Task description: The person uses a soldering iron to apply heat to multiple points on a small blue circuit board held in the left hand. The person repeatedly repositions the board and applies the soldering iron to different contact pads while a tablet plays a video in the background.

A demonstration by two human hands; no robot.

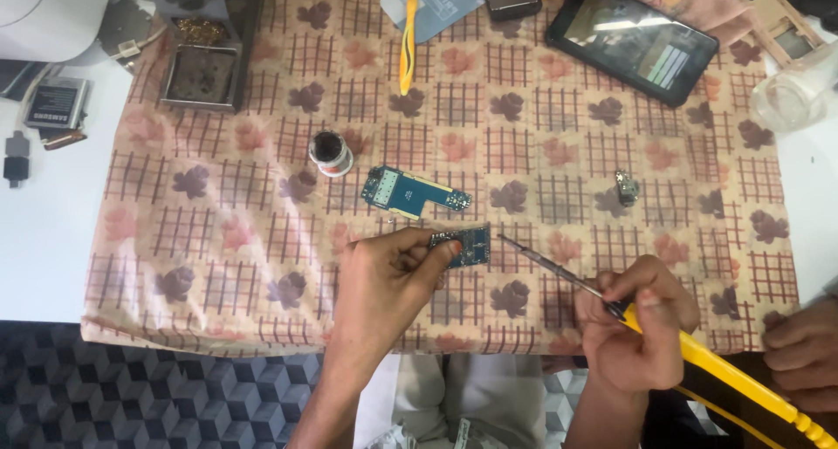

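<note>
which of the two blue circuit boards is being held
The smaller board, pinched in the left hand near the soldering iron tip. The larger board lies free on the cloth, untouched.

Two blue circuit boards are counted: one (415, 191) at centre, one (464, 246) toward six o'clock. Two yellow-handled tools are seen: a soldering iron (611, 302) at five o'clock, another (408, 39) at twelve.

Blue circuit bd (466, 246), yellow-handled iron (698, 357), pink leaf-check cloth (541, 152), black tablet (630, 37)

Another person's hand (805, 351) is cut off at the right edge.
</note>
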